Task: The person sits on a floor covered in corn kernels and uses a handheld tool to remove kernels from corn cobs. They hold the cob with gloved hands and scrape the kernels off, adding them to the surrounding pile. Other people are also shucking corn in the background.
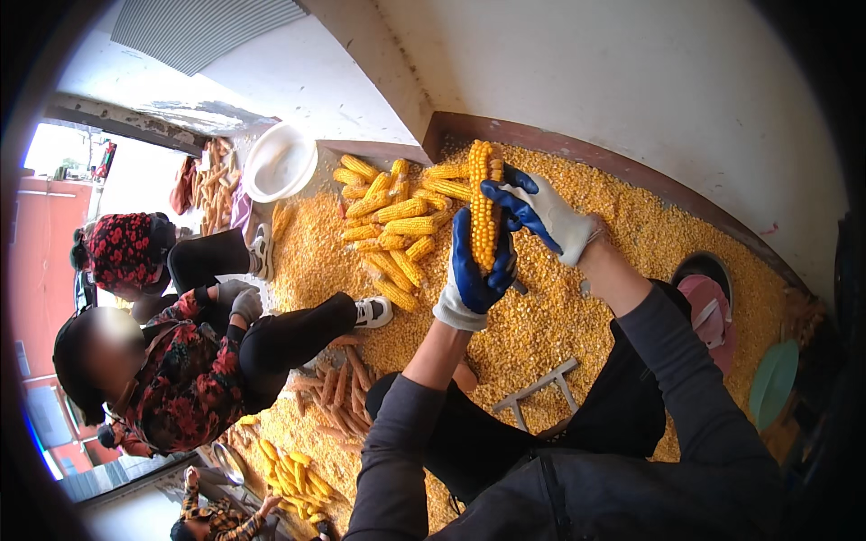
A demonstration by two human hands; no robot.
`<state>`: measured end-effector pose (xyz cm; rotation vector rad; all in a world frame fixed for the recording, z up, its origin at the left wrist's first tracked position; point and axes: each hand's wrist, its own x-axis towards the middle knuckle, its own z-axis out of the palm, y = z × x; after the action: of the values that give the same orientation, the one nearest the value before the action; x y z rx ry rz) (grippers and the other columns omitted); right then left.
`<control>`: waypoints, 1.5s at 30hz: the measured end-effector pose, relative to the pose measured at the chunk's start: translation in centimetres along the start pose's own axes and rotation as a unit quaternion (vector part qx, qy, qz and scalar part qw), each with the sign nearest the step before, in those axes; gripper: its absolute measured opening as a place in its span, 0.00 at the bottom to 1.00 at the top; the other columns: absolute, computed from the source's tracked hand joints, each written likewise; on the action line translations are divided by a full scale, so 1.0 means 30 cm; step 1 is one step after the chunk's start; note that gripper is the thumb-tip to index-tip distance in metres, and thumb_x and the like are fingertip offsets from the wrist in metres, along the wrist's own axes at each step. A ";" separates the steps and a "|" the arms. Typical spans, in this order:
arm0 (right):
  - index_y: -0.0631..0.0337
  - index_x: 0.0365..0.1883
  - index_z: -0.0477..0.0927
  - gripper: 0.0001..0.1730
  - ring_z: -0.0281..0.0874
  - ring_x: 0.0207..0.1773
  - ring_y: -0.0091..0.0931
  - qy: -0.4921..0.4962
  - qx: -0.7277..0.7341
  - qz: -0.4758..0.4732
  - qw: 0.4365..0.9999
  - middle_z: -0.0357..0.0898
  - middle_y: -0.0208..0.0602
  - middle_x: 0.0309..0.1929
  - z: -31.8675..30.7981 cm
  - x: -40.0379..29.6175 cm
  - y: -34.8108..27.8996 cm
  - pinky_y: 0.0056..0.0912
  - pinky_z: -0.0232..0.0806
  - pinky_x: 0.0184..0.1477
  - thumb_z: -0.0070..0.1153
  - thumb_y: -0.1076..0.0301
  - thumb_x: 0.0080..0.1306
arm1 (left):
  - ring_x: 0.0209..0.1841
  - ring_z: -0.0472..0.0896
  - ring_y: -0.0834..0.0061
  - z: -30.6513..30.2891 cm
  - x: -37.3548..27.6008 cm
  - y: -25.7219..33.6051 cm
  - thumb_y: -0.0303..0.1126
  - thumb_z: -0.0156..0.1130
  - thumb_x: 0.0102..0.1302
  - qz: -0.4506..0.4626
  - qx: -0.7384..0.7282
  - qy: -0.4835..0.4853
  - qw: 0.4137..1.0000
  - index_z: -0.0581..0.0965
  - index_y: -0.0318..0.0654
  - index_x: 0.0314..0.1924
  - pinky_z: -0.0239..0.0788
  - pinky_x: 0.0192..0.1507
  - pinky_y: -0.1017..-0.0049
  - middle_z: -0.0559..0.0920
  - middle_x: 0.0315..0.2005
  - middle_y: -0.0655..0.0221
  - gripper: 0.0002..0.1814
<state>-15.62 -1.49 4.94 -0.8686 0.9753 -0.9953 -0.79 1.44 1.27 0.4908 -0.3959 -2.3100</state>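
Note:
An ear of yellow corn (483, 209) is held upright in front of me, most of its kernels on. My left hand (475, 277), in a white glove with a blue coated palm, wraps around its lower end. On the ear's right side, the blue fingers of my right hand (534, 206) press against it, in a matching glove. A strip of the ear's upper right edge looks stripped of kernels. The short dark end of some object (519, 287) shows beside my left hand; the rest is hidden. Behind the ear lies a heap of unshelled corn ears (399, 216).
Loose corn kernels (541, 345) cover the floor up to the wall. Bare cobs (338, 392) lie left of my legs, near a metal frame (541, 392). A white basin (280, 162) stands farther off. Gloved co-workers (196, 365) sit at left; more corn ears (294, 477) lie lower left.

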 end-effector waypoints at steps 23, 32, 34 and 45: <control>0.69 0.54 0.73 0.21 0.75 0.44 0.19 0.047 -0.174 -0.016 0.983 0.79 0.32 0.44 -0.039 -0.034 0.064 0.22 0.69 0.49 0.53 0.64 0.67 | 0.08 0.58 0.80 0.010 -0.009 -0.005 0.65 0.35 0.69 0.026 0.029 0.051 0.998 0.74 0.46 0.37 0.50 0.13 0.81 0.66 0.10 0.74 0.32; 0.69 0.54 0.73 0.20 0.73 0.38 0.14 -0.037 -0.147 -0.092 0.984 0.79 0.30 0.39 0.015 -0.023 0.031 0.20 0.69 0.41 0.53 0.66 0.68 | 0.08 0.57 0.80 -0.010 -0.004 -0.014 0.65 0.34 0.69 0.020 -0.002 0.070 0.997 0.74 0.44 0.38 0.50 0.13 0.80 0.66 0.12 0.74 0.32; 0.67 0.57 0.71 0.21 0.73 0.42 0.15 -0.051 -0.136 -0.058 0.988 0.78 0.30 0.43 0.011 -0.025 0.020 0.20 0.68 0.45 0.53 0.66 0.69 | 0.08 0.57 0.79 -0.010 -0.006 -0.008 0.65 0.34 0.69 0.022 0.001 0.061 0.998 0.74 0.44 0.38 0.50 0.13 0.80 0.67 0.12 0.73 0.33; 0.67 0.46 0.78 0.17 0.67 0.29 0.12 0.011 -0.089 -0.075 0.993 0.74 0.23 0.27 0.032 -0.046 0.044 0.18 0.62 0.30 0.50 0.61 0.71 | 0.08 0.60 0.79 -0.015 -0.014 -0.009 0.65 0.33 0.69 0.023 0.016 0.061 0.998 0.73 0.43 0.37 0.51 0.12 0.80 0.68 0.12 0.73 0.33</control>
<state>-14.69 0.36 4.40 -1.0940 1.0411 -1.0578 -0.45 1.86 0.85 0.6277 -0.3810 -2.2202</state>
